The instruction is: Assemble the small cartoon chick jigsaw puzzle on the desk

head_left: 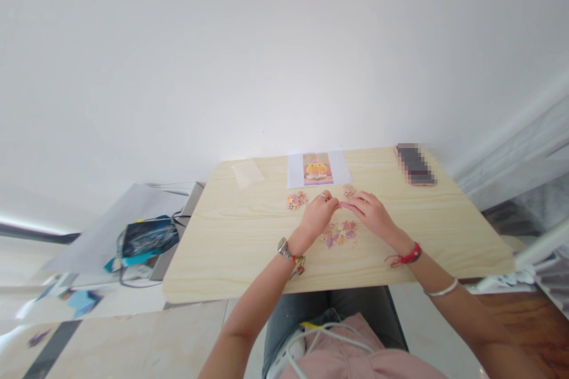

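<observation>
1. The white wall (267, 59) is standing at twelve o'clock, counting from the spot where the work is being done.
2. The wooden table (231, 237) is spreading out below that spot.
3. The printed sheet (341, 167), bearing a yellow figure, is lying at eleven o'clock.
4. The left hand (318, 215) is reaching in from eight o'clock, its fingertips pinching a pink piece (344, 205).
5. The right hand (374, 217) is reaching in from four o'clock, pinching the same piece.
6. The phone (415, 164) is resting at two o'clock.
7. The pale packet (248, 173) is lying at ten o'clock.
8. The loose pieces (345, 231) are scattering at six o'clock.
9. The orange-toned heap (296, 200) is sitting at nine o'clock.
10. The smallest heap (349, 190) is sitting near one o'clock.
11. The pink piece is bridging both hands at the centre, its outline partly hidden.
</observation>
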`<state>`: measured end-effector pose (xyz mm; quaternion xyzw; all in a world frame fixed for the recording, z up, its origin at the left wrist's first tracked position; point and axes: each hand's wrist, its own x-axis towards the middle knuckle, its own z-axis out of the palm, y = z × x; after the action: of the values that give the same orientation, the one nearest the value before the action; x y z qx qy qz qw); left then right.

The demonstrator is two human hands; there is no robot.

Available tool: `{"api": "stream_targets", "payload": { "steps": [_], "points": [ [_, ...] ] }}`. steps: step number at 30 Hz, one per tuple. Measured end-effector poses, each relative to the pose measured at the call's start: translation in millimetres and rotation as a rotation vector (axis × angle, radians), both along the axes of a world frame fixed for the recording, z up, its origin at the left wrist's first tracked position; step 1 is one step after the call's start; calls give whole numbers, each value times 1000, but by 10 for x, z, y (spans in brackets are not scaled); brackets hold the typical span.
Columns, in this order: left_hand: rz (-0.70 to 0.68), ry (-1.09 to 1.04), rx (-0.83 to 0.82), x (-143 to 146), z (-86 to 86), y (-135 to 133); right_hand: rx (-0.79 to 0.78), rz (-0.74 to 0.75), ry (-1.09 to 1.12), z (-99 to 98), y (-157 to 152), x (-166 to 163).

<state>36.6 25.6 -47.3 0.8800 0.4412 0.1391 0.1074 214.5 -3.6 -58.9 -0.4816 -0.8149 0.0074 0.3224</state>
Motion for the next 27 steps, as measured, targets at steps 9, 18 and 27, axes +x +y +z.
{"api": "stream_targets", "payload": {
  "steps": [9,18,27],
  "points": [
    [-97,238,-29,462,-37,240,-137,-73,-70,-217,169,338],
    [15,239,-64,101,76,163,-159,-112,-60,-180,119,279],
    [81,13,-202,-436,81,-85,-326,229,-131,38,2,-230]
  ]
}}
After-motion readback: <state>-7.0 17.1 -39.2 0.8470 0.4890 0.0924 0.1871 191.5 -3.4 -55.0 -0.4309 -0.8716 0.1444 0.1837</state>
